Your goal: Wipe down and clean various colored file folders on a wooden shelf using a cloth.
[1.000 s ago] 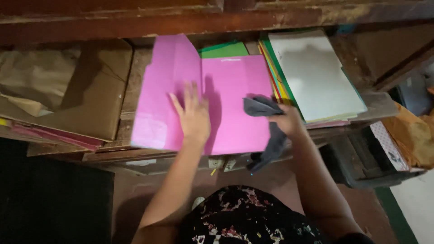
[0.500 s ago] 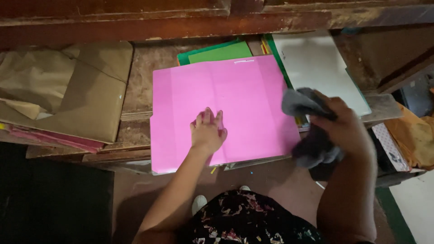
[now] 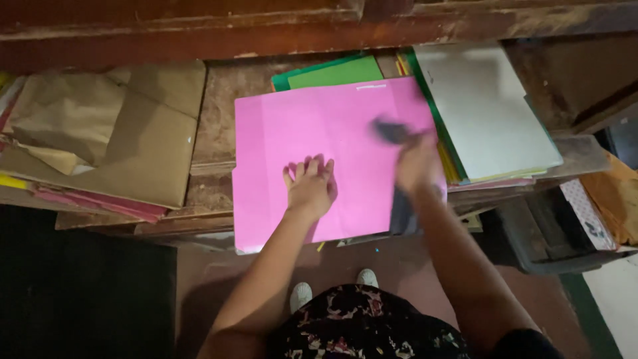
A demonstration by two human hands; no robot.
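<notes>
Pink paper sheet flat under left hand; dark grey cloth bunched in right hand, on sheet.

1. Centre frame: pink paper folder, smooth and matt.
2. Dark grey cloth, soft and limp, blurred.
3. Left: brown paper, creased and dull.
4. Wooden shelf, rough and worn.
5. Upper right: pale card sheet, smooth.

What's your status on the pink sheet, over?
Left hand flat on pink sheet. Right hand gripping dark cloth over it, blurred. Green sheets underneath, nothing obstructing.
</notes>
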